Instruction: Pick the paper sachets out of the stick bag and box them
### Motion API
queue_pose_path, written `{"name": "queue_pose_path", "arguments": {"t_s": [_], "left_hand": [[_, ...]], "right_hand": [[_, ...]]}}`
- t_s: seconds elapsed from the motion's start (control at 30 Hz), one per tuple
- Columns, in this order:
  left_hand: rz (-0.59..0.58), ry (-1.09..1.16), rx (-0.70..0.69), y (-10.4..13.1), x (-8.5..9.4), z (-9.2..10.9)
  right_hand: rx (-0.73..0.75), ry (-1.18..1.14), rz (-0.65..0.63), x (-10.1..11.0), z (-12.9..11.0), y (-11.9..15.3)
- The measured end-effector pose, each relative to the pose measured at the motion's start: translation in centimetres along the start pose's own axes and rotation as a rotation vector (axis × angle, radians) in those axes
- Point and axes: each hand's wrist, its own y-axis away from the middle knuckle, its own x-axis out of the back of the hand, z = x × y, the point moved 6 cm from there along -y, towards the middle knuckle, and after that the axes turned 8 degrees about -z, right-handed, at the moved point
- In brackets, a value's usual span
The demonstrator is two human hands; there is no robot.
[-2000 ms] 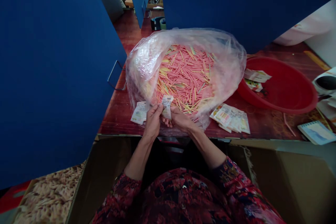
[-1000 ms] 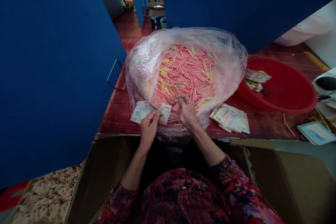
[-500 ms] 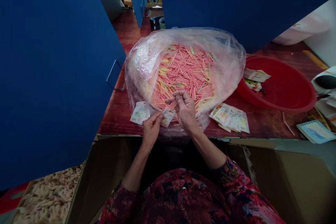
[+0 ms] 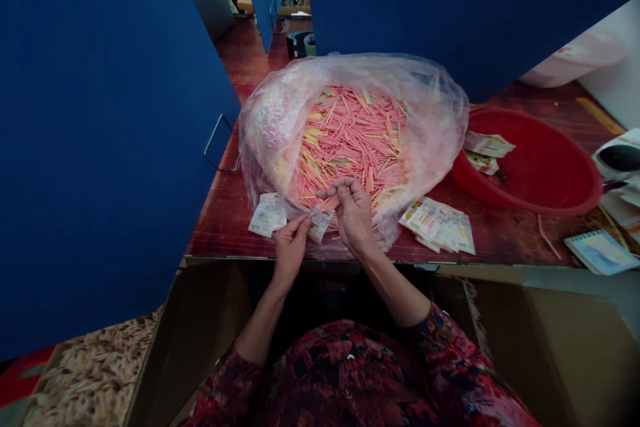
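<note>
A large clear plastic bag [image 4: 430, 107] lies open before me, full of thin pink sticks [image 4: 350, 127] mixed with some yellow and green ones. At its front edge my left hand [image 4: 291, 243] pinches a small clear printed packet [image 4: 320, 223] between thumb and fingers. My right hand [image 4: 354, 213] is closed just right of the packet, thumb against curled fingers, with what look like a few pink sticks under the fingertips; the fingers partly hide them. Another printed packet [image 4: 267, 215] lies left of my left hand. Several more printed packets [image 4: 440, 223] are piled to the right.
A red basin [image 4: 550, 197] with packets inside stands at the right. A spiral notebook [image 4: 603, 251] lies by the table's front right edge. Blue panels [image 4: 110, 113] border the table [image 4: 215, 233] at left and back. Below left is a box of pale pieces [image 4: 95, 373].
My right hand has dipped very slightly beside the packet. My left hand keeps its pinch on the packet, and the rest looks the same.
</note>
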Motion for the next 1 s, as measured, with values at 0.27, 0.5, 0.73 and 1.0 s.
{"name": "queue_pose_path", "arguments": {"t_s": [0.27,0.5,0.73,1.0], "left_hand": [[-0.011,-0.004,-0.01,0.2,-0.8,1.1],[-0.008,0.019,0.041,0.3,-1.0,0.6],[-0.023,0.044,0.006,0.0,-1.1,0.8],[-0.087,0.402,0.067,-0.8,-2.4,0.7]], "right_hand": [[0.13,0.22,0.002,-0.4,-2.1,1.5],[0.181,0.237,0.019,0.2,-2.3,1.7],[0.019,0.177,-0.084,-0.1,-1.1,1.7],[0.18,0.575,-0.387,-1.8,-2.5,2.3]]}}
